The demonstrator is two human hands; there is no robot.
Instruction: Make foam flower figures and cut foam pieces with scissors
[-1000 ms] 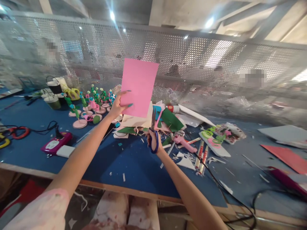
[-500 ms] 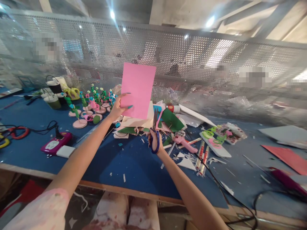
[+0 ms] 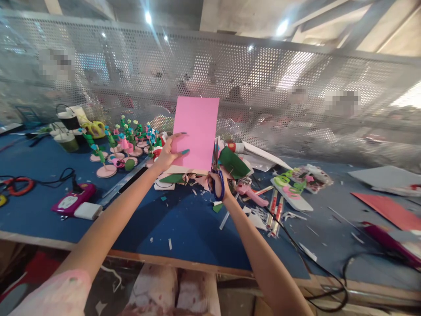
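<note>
A pink sheet of paper [image 3: 197,127] stands upright in the middle of the view. My left hand [image 3: 169,153] is closed on its lower left edge, thumb and finger lying across the front. My right hand [image 3: 216,181] grips blue-handled scissors [image 3: 221,186] close to the sheet's lower right corner. The blades point upward beside the paper's right edge; whether they touch it I cannot tell. Behind and below the sheet lie green paper pieces [image 3: 234,162] and pale scraps.
Small craft flowers on round bases [image 3: 107,171] stand to the left, near a purple power strip [image 3: 74,199]. At right lie a pink glue gun [image 3: 251,193], a white tray [image 3: 292,195] and a red sheet [image 3: 384,208]. A perforated metal screen [image 3: 263,87] runs behind the table.
The pink sheet and my left hand have moved right and slightly down. My right hand has shifted slightly right, and the scissors are now close beside the sheet.
</note>
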